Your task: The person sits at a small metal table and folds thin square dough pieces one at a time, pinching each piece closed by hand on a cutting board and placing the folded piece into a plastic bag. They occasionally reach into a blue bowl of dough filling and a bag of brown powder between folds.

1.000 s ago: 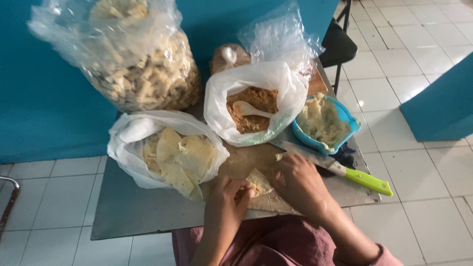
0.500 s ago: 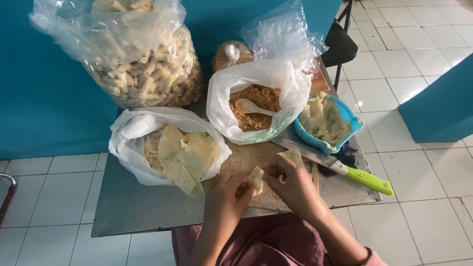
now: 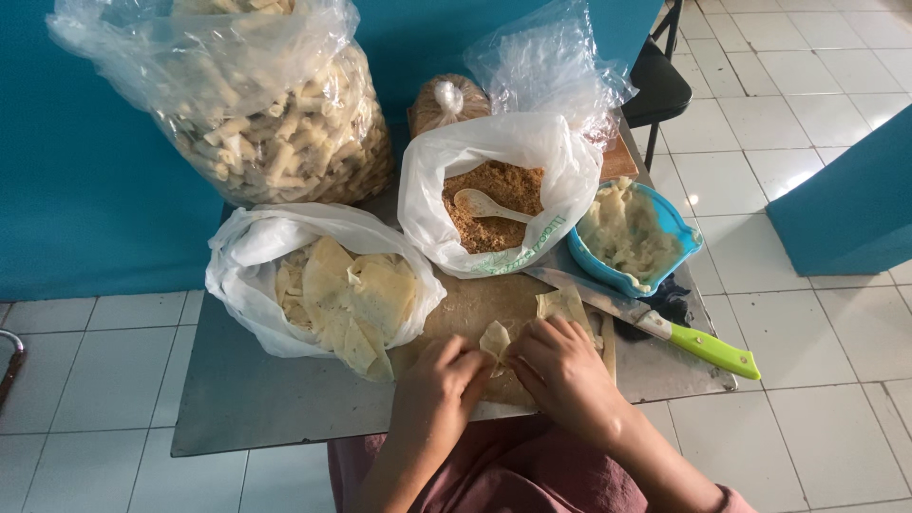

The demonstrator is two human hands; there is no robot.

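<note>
- Left hand comes up from the bottom edge of the frame, forearm slanting toward the upper right, fingers curled and pinched on the near side of a small pale wrapper piece.
- Right hand enters from the lower right, knuckles up, fingers bent and closed on the same wrapper piece from the other side; the two hands meet at lower centre.
- The wrapper piece sits between the fingertips at lower centre, over a wooden board; it is folded to a point that faces the top of the frame, its long axis roughly up-down. Contents cannot be told.
- A second flat wrapper sheet lies on the board just above the right hand.
- White plastic bag, centre left, open-mouthed, holding a stack of pale wrapper sheets.
- White plastic bag, centre, open, with green print on its lower face, holding brown crumbs and a white spoon.
- Large clear bag, upper left, packed with pale rolled sticks.
- Small clear tied bag of brown matter, top centre, behind the crumb bag.
- Blue bowl, centre right, filled with pale mash.
- Knife with a green handle lies on a diagonal, blade toward the upper left, handle toward the lower right, just right of the right hand.
- All rest on a grey metal table.
</note>
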